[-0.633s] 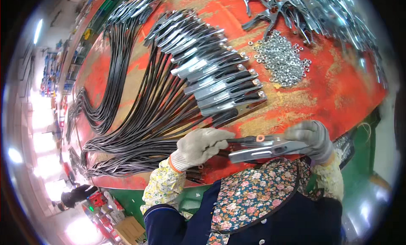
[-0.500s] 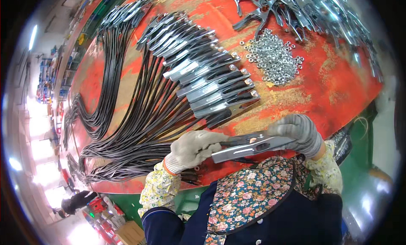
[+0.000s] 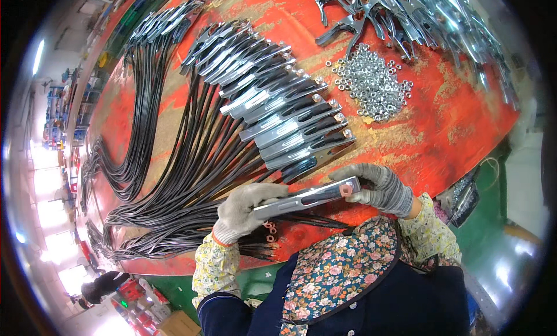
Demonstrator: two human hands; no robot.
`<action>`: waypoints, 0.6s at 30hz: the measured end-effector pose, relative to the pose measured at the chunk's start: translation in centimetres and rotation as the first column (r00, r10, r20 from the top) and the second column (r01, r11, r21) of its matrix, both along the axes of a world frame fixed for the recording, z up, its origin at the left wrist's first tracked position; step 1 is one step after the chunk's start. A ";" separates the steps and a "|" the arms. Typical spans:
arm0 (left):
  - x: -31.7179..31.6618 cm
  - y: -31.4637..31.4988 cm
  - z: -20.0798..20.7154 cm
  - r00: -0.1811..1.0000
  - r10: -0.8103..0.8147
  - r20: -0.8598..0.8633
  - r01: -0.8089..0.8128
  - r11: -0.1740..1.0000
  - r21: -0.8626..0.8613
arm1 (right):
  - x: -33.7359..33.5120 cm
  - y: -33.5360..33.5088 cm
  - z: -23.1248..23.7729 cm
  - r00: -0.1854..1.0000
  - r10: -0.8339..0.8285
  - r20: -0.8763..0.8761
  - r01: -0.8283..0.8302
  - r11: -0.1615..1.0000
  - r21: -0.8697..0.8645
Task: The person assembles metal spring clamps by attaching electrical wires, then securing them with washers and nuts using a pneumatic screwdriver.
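In my gloved left hand [image 3: 241, 211] is the left end of a shiny metal spring clamp [image 3: 304, 200], the fingers closed on it. My gloved right hand [image 3: 386, 188] pinches the clamp's other end, beside a copper-coloured piece [image 3: 346, 189]. The clamp lies nearly level, just above the near part of the red table. Beyond it, a slanting row of similar clamps [image 3: 284, 126] rests on the table with black cables [image 3: 194, 144] running off to the left. Several small copper-coloured rings [image 3: 270, 231] lie next to my left hand.
A heap of small metal nuts [image 3: 374, 84] sits on the worn red tabletop [image 3: 429, 133]. Behind it, loose clamps [image 3: 418, 23] are piled at the far right. Another cabled bundle of clamps [image 3: 165, 23] lies far left. A dark container [image 3: 462, 200] stands past the table's right edge.
The clamp has turned in my hands, so its copper-coloured end piece now faces up at the right. Both hands have shifted left, the right one moving to the clamp's tip.
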State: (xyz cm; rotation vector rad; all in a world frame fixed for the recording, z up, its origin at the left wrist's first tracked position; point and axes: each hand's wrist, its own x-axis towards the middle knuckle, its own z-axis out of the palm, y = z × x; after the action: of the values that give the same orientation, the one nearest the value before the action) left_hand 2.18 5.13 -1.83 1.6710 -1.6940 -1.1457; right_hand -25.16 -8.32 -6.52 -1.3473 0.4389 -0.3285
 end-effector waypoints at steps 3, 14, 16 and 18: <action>-0.3 0.4 -0.2 0.994 0.102 -0.034 -0.103 0.994 -0.035 | -0.1 0.4 -0.2 0.998 -0.014 -0.063 0.022 0.991 0.129; -0.4 0.7 0.0 0.999 0.044 -0.002 -0.044 0.997 -0.070 | 0.1 0.4 1.1 0.992 -0.083 -0.094 0.104 0.962 0.253; -0.5 0.6 0.1 0.998 0.062 -0.032 -0.064 0.997 -0.048 | 0.0 0.6 0.8 0.992 -0.097 -0.081 0.115 0.959 0.257; -0.6 0.2 0.4 1.000 -0.016 0.012 0.016 0.999 -0.042 | 0.0 0.8 0.4 0.992 -0.109 -0.065 0.122 0.957 0.262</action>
State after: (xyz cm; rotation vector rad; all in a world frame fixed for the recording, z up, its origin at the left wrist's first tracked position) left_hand 1.62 5.34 -1.43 1.6450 -1.7296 -1.1022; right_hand -25.20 -7.54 -6.11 -1.0713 0.5837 -0.3205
